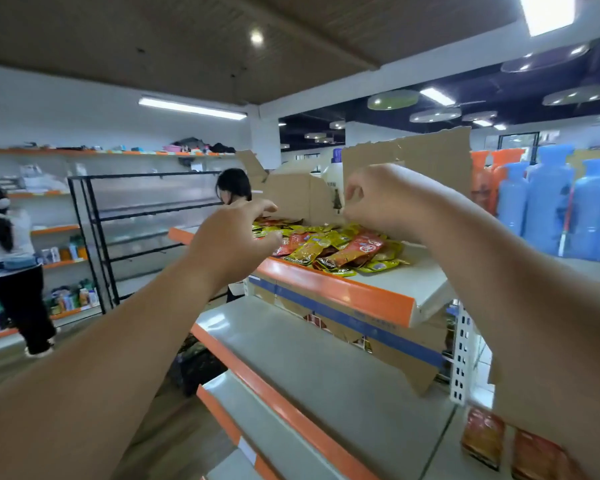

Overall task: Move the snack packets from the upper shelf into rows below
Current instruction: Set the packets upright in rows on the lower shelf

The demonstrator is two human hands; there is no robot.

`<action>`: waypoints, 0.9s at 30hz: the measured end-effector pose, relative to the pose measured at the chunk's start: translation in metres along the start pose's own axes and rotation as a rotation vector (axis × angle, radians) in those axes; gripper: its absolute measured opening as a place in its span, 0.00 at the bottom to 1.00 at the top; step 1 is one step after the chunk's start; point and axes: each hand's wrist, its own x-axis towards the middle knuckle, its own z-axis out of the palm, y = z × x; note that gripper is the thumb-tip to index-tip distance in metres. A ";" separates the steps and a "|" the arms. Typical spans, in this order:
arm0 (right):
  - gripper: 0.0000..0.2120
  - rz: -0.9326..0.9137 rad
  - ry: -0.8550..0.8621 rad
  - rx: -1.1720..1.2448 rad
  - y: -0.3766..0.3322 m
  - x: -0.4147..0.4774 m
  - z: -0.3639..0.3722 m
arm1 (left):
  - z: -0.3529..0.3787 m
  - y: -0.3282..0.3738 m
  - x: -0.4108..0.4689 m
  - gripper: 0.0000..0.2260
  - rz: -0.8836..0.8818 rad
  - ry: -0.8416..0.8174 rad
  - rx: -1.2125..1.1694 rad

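On the upper shelf (343, 294) the packets (333, 247) lie heaped, with the left hand (236, 237) at their left edge, thumb and fingers spread. The right hand (378, 199) curls above the far side — whether pinching anything, I cannot tell.

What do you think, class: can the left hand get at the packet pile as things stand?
Probably yes. The left hand is at the near edge of the pile, above the shelf lip, with nothing visible between them; the cardboard stands behind the pile.
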 end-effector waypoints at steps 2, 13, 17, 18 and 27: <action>0.08 0.004 -0.038 -0.012 0.001 0.030 0.004 | 0.010 -0.016 0.026 0.23 -0.022 -0.035 0.036; 0.12 0.017 -0.189 -0.059 0.001 0.166 0.064 | 0.061 -0.096 0.128 0.21 -0.082 -0.164 0.029; 0.12 0.061 -0.238 -0.100 -0.005 0.196 0.088 | 0.080 -0.129 0.155 0.19 -0.060 -0.180 -0.043; 0.11 0.066 -0.245 -0.109 -0.007 0.203 0.094 | 0.086 -0.138 0.162 0.19 -0.053 -0.190 -0.052; 0.12 0.209 -0.409 -0.328 -0.022 0.275 0.157 | 0.150 -0.224 0.236 0.18 0.062 -0.375 -0.175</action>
